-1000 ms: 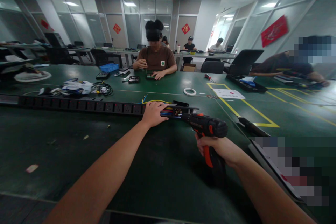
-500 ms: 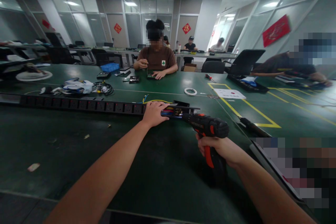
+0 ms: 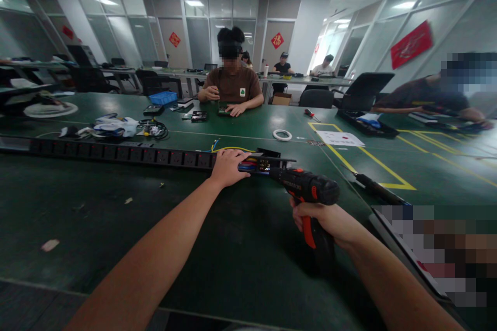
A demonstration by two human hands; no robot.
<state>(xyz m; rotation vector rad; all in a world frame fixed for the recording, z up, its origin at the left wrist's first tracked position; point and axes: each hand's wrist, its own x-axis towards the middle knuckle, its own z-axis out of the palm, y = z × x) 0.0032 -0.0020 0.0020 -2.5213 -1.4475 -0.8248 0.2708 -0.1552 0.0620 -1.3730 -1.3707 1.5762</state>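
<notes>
A long black power strip [image 3: 149,156] with a row of sockets lies across the green table. My left hand [image 3: 229,168] is closed over its right end, fingers wrapped across the top. Just past those fingers, coloured wires [image 3: 248,164] and a small circuit board [image 3: 264,165] show in the opened end. My right hand [image 3: 316,214] grips a black and orange cordless drill [image 3: 306,185] by its handle. The drill points left, its nose at the strip's open end; whether the tip touches anything there is hidden. Yellow and blue wires [image 3: 219,148] stick out behind the strip.
Behind the strip lie a white ring [image 3: 282,135], a bundle of cables [image 3: 153,129] and a red screwdriver [image 3: 309,113]. A black pen-like tool [image 3: 378,189] rests at right, near a white sheet [image 3: 340,138]. Across the table a person [image 3: 233,85] handles small parts beside a blue basket [image 3: 163,99].
Both hands, the drill and the power strip keep almost the same positions. The view has shifted very slightly.
</notes>
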